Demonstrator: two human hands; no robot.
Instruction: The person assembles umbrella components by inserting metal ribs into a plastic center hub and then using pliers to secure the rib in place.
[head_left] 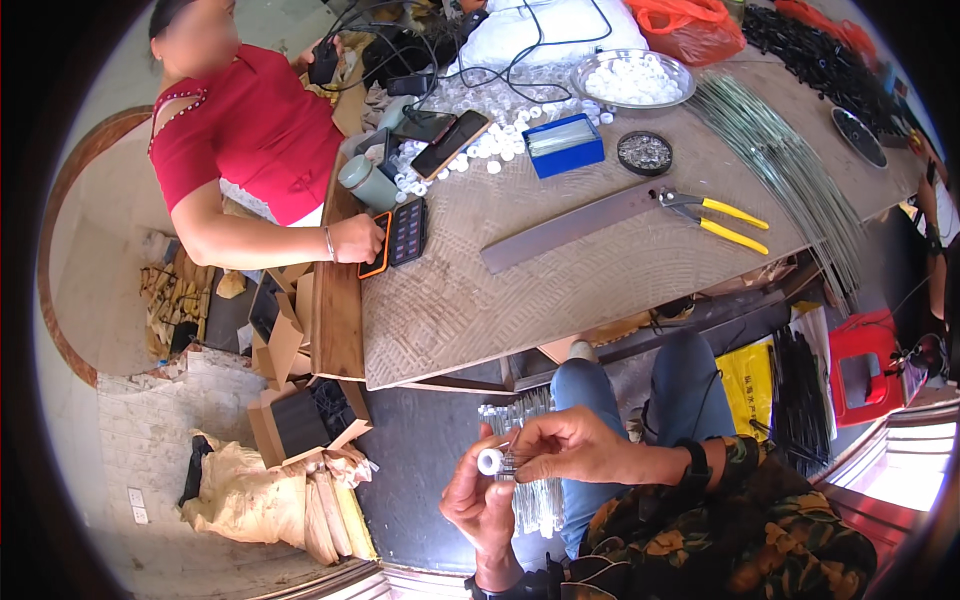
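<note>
My left hand (pixel 480 500) is closed around a small white ring (pixel 489 461), which looks like a plastic roller with a hole through it. Beside the ring is a small shiny metal wire piece (pixel 508 466). My right hand (pixel 575 447) pinches at this piece with thumb and forefinger, close against the left fingers. Its exact shape is partly hidden by the fingers. Under both hands, a bundle of thin silvery wire pieces (pixel 540 500) lies across my lap.
On the table (pixel 430 330) are yellow-handled pliers (pixel 715 220), a flat metal bar (pixel 570 232), a blue box of thin rods (pixel 563 147), a bowl of white rings (pixel 633 80) and long wires (pixel 780 170). A co-worker in red (pixel 255 140) touches an orange-edged phone. A red stool (pixel 862 370) stands right.
</note>
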